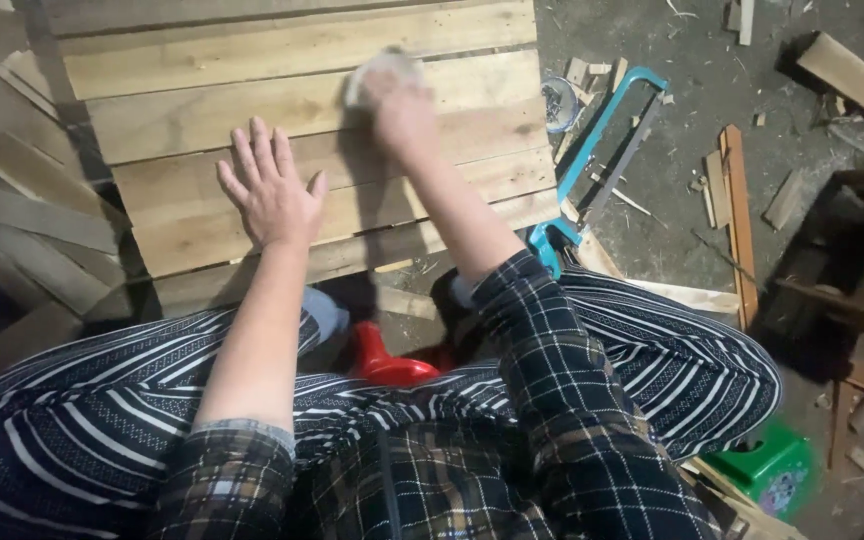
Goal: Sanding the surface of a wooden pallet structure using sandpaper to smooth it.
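Right hand (402, 110): closed over a small pale pad (377, 70), likely a piece of sanding paper or cloth; the exact kind cannot be told because this area is blurred. The pad is pressed against the wooden panel (202, 120), on a plank near the far side of the panel, and shows just beyond the knuckles.

Left hand (270, 190): open, fingers spread, palm flat on the same panel. It lies nearer the body than the right hand and to its left, the two hands near each other but apart. It holds nothing.

The panel is made of pale planks laid side by side, with narrow gaps between them. It rests on the ground directly ahead of both hands.

To the right of the right hand, just off the panel's edge, lies a hacksaw with a teal frame (607, 150). Beyond the saw's far end sits a small round container (557, 103); its contents are too small to identify. Further right, wood offcuts (732, 200) lie scattered over the grey floor.

To the left of the left hand, loose boards (37, 215) are stacked beside the panel.

Below both forearms, between the knees, part of a red stool (387, 365) shows. A green object (772, 465) lies low at right.
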